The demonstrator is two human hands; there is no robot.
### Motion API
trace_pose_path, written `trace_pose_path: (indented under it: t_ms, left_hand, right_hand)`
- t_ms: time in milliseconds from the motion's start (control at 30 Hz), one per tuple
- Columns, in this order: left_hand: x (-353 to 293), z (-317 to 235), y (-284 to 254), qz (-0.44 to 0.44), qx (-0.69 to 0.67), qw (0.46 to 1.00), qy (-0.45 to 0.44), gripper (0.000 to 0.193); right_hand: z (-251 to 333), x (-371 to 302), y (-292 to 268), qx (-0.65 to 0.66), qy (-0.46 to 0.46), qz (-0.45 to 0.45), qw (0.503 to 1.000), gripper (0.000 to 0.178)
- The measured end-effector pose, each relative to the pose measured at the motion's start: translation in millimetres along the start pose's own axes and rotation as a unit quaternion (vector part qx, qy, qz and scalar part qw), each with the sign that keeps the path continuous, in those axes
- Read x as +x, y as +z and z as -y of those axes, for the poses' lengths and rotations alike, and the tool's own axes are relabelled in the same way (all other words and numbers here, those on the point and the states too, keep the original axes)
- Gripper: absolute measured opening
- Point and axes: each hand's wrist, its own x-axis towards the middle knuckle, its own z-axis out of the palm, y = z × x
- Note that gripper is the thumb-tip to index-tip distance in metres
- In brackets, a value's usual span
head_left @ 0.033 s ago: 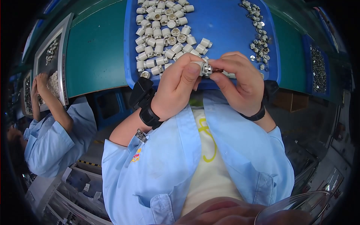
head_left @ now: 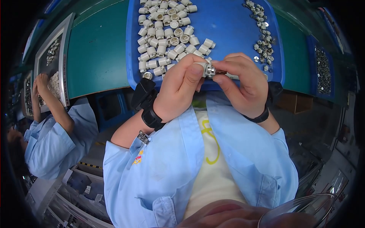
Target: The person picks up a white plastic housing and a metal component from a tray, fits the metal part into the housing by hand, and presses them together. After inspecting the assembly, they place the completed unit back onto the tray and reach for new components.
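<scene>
While both hands are brought together over the near edge of a blue tray (head_left: 224, 34), a white socket (head_left: 205, 68) is held in the left hand (head_left: 178, 81), gripped by thumb and fingers with its metal-fitted end turned to the right. The right hand (head_left: 246, 84) is placed at that end, its thumb and forefinger set narrowly apart; a small brownish piece (head_left: 220, 72) is seen between them, but whether it is pinched or only touched cannot be told. Black bands (head_left: 153, 118) are worn on both wrists.

On the left side of the tray, many loose sockets (head_left: 159, 33) are heaped, some lying on their sides and some with the open end showing. Along its far right side, small white-and-metal parts (head_left: 262, 46) are strewn in a line. The tray is supported by a green table (head_left: 99, 49), on whose right a blue bin (head_left: 314, 78) is filled with tiny metal pieces (head_left: 323, 70). At the far left, a silver-rimmed tray (head_left: 65, 64) is being worked over by a co-worker (head_left: 72, 133) in light blue.
</scene>
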Motion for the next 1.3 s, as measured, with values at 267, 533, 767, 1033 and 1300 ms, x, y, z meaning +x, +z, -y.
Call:
trace_pose_path:
  t_ms: [267,533,767,1033,1300]
  left_hand:
    - [-1.2,1.5,-0.1,0.001,0.048,0.998,0.033,0.037]
    - [0.1,3.6,-3.0,0.009,0.096,0.994,0.057,0.037]
    - [0.2,-0.7,-1.7,0.007,0.108,0.993,0.044,0.038]
    - [-0.4,0.0,-3.0,0.005,0.135,0.99,0.05,0.038]
    - [0.2,-2.5,-6.1,0.021,0.208,0.975,0.076,0.037]
  right_hand:
    - [1.5,-0.4,-2.5,-0.054,-0.035,0.004,0.998,0.022]
    - [1.2,1.5,-4.9,-0.061,-0.05,0.012,0.997,0.022]
    - [-0.4,-2.7,-0.9,-0.045,-0.045,-0.003,0.998,0.023]
    - [-1.2,-3.2,-0.4,-0.026,-0.051,-0.006,0.998,0.025]
    - [-3.7,-6.0,2.1,0.003,-0.05,-0.002,0.999,0.026]
